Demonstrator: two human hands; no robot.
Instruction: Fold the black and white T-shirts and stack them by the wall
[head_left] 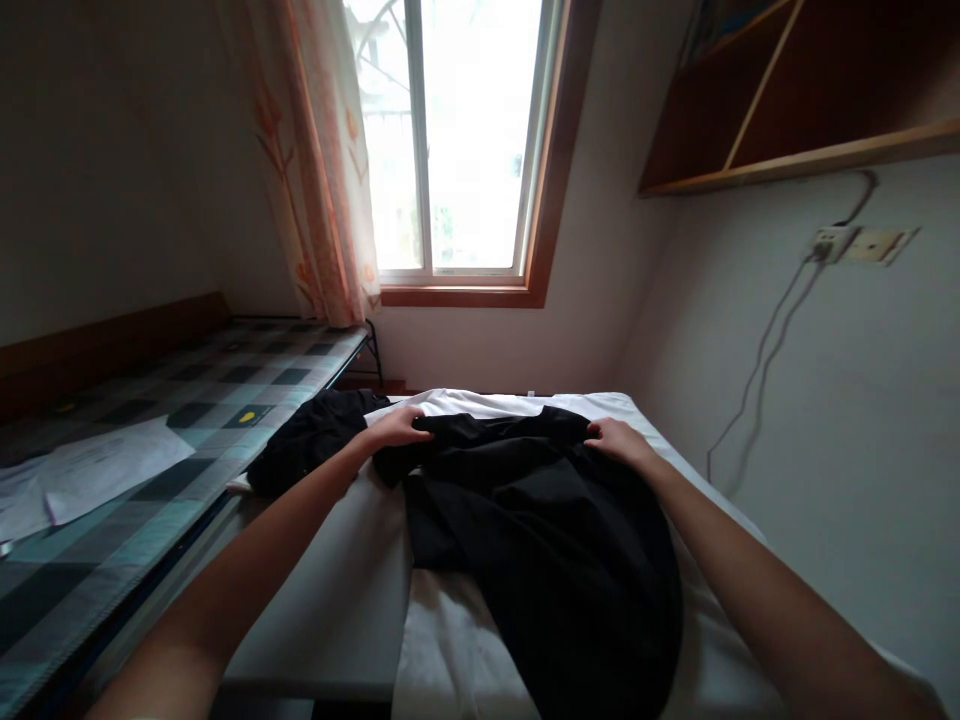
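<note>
A black garment [547, 540] lies spread over a white cloth [457, 640] on the table, with folds across it and its lower part reaching the bottom of the view. At its far left corner, my left hand [397, 428] pinches the edge. My right hand [619, 440] grips the same far edge near its right end. Both arms stretch forward, one on each side of the garment. Just left of my left hand sits a crumpled black cloth [319, 440], which the hand does not visibly hold.
To the left is a bed with a checkered cover [277, 375] and papers [112, 470] on it. A curtain [322, 180] hangs beside the window [472, 140]. Cables run from a wall socket [832, 243] on the right, below a wooden shelf [810, 160].
</note>
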